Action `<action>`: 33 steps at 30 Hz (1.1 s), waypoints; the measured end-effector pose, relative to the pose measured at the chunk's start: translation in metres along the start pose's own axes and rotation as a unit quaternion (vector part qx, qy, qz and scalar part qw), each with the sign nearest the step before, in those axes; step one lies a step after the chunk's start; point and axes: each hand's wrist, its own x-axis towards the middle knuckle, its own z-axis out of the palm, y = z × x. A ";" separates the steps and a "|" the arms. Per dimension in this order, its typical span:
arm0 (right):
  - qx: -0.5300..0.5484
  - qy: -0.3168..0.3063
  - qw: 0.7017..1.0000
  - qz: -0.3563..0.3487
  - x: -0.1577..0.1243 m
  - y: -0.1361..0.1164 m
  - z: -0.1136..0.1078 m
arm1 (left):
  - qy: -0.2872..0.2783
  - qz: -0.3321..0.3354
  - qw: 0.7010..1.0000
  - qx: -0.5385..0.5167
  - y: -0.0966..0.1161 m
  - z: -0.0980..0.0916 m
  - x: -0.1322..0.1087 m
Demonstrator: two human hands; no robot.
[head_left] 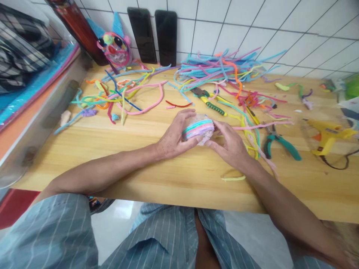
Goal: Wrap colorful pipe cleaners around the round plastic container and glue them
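Between my hands, just above or on the wooden table, is a rounded, see-through piece wrapped with teal, pink and purple pipe cleaners (199, 129). My left hand (178, 136) is closed around its left side, thumb along the near edge and fingers over the far edge. On the other side, the thumb and fingertips of my right hand (228, 140) grip its right end. Loose pipe cleaners (251, 136) lie beside my right hand, and a short pale yellow pipe cleaner (233, 178) is near that wrist. The underside of the wrapped piece is hidden.
Pliers with green-and-yellow handles (214, 107), teal-handled pliers (283, 144) and a yellow glue gun (327, 134) lie rightward. A pipe-cleaner heap (207, 73), two phones (166, 37) and a colourful eared figure (116, 48) line the tiled wall. A plastic bin (42, 116) stands left.
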 end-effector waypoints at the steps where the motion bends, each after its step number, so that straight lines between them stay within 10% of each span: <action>1: 0.003 -0.001 1.000 -0.003 0.000 0.000 0.000 | -0.003 -0.007 1.000 -0.010 0.001 0.000 0.000; 24: 0.054 -0.059 0.995 0.057 0.004 -0.010 0.009 | 0.001 -0.151 0.988 -0.035 0.004 -0.004 -0.008; 33: 0.158 -0.015 0.979 0.131 -0.004 0.004 0.009 | -0.073 -0.129 0.961 -0.234 0.007 0.000 -0.003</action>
